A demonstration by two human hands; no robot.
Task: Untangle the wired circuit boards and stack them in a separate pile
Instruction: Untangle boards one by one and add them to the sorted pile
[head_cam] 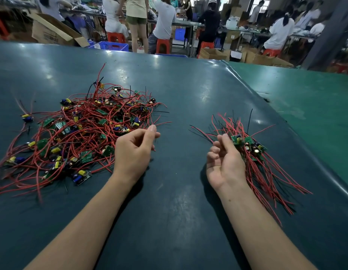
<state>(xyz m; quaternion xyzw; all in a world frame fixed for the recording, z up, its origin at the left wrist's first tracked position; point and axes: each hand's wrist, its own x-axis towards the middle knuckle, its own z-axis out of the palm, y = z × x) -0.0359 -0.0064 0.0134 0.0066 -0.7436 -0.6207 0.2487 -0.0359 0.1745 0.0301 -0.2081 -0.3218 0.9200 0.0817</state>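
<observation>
Two heaps of wired boards on the counter [179,94]
Left hand [133,151] beside the tangled pile [81,129], fingers loosely curled, empty; right hand [224,160] touching the sorted stack [251,151], fingers relaxed.

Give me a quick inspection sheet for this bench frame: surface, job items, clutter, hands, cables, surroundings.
Surface: dark green table mat, glossy with light glare; a lighter green mat adjoins on the right.
Job's things: big tangled pile of wired circuit boards on the left; smaller sorted pile on the right, its wires lying roughly parallel.
Clutter: nothing seen.
Hands: left hand at the tangled pile's near edge, fingers loosely curled, nothing visibly held; right hand palm up beside the sorted pile, relaxed, empty.
Cables: red and black leads on the boards only.
Surroundings: workers on red stools at benches, cardboard boxes, blue crate.
</observation>
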